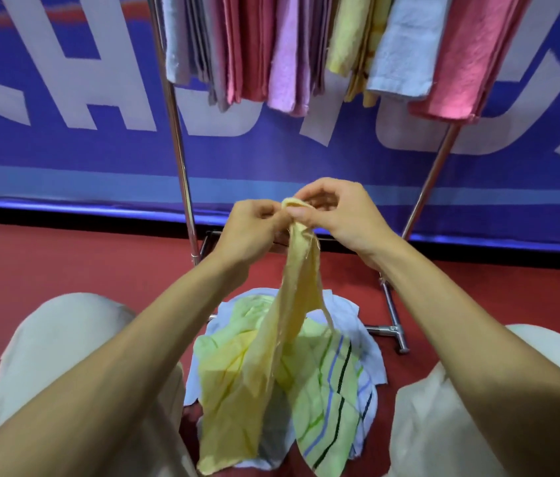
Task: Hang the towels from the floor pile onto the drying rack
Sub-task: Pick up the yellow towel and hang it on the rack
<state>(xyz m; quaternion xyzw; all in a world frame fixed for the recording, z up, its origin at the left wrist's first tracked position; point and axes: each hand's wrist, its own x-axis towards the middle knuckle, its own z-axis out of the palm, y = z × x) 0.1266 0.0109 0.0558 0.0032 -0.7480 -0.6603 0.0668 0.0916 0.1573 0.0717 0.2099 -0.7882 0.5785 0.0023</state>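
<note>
A pale yellow towel (264, 366) hangs down from both my hands, held up over the floor pile. My left hand (254, 228) pinches its top edge from the left, and my right hand (337, 211) pinches the same edge from the right, the two hands close together. Below lies the floor pile (340, 380): a green striped towel on top of white and light blue ones. The drying rack (182, 160) stands just behind, with several pink, grey, yellow and blue towels (306, 53) hung along its top.
My knees in light trousers (61, 346) flank the pile on both sides. The rack's metal foot bar (392, 325) lies on the red floor right of the pile. A blue banner with large white letters (65, 98) runs along the wall behind.
</note>
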